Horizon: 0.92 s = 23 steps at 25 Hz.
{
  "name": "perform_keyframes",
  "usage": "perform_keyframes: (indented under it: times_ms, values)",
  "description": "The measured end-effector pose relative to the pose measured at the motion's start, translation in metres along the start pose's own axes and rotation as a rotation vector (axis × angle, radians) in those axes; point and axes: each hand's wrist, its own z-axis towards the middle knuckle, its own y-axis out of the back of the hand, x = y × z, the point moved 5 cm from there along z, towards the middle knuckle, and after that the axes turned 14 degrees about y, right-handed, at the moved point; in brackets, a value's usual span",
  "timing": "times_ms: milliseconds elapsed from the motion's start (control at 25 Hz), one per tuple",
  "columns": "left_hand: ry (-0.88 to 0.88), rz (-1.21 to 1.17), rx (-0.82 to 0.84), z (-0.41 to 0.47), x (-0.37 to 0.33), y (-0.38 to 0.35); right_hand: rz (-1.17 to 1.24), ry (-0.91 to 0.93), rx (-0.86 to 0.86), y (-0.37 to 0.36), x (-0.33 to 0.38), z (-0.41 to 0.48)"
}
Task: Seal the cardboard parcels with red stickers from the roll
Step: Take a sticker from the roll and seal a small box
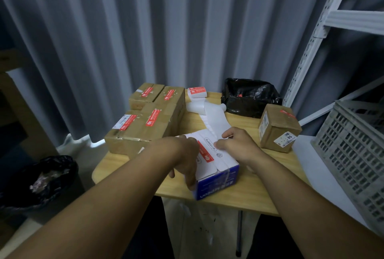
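A white and blue box (218, 167) lies at the front of the wooden table (259, 192), a red sticker (204, 151) across its top. My left hand (185, 156) lies over the box's left side, fingers curled down its near edge. My right hand (236, 144) rests on the box's top right, fingertips touching the lid beside the sticker. The sticker roll (197, 92) stands at the table's back, its white backing strip (214, 117) trailing toward the box. Several brown parcels (145, 121) with red stickers are stacked at the left. A small brown parcel (278, 127) stands at the right.
A black bin bag (249, 96) sits at the table's back right. A grey plastic crate (357, 150) stands on a white surface to the right, under a white metal rack (324, 21). Another black bag (41, 179) lies on the floor at the left. Grey curtains hang behind.
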Motion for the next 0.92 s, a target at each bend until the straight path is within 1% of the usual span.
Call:
perform_keyframes:
  times_ms: [80,120,200,280,320,400,560,640,760,920]
  values:
    - [0.007,0.041,-0.07,0.005,-0.002,0.001,-0.025,-0.011,0.209,-0.001,0.005,-0.006]
    - [0.002,0.059,-0.099,0.007,-0.003,0.002,-0.097,0.015,0.335,0.0,0.008,-0.008]
    - [-0.016,0.096,-0.151,0.008,-0.005,0.007,-0.322,0.113,0.546,0.001,0.012,-0.01]
    - [-0.029,0.09,-0.193,0.009,-0.008,0.013,-0.515,0.194,0.651,-0.001,0.013,-0.008]
    - [-0.031,0.062,-0.2,0.012,-0.008,0.016,-0.568,0.206,0.663,-0.003,0.012,-0.005]
    - [-0.038,0.02,-0.212,0.018,-0.009,0.021,-0.606,0.217,0.614,-0.008,0.009,0.003]
    - [-0.049,-0.062,-0.309,0.025,-0.009,0.035,-0.582,0.214,0.445,-0.015,0.006,0.021]
    - [-0.046,-0.117,-0.307,0.026,-0.009,0.04,-0.584,0.207,0.375,-0.018,0.004,0.03]
    - [-0.031,-0.166,-0.27,0.028,-0.008,0.044,-0.626,0.199,0.296,-0.022,0.006,0.045]
    - [-0.022,-0.195,-0.339,0.029,-0.007,0.057,-0.686,0.199,0.232,-0.022,0.013,0.063]
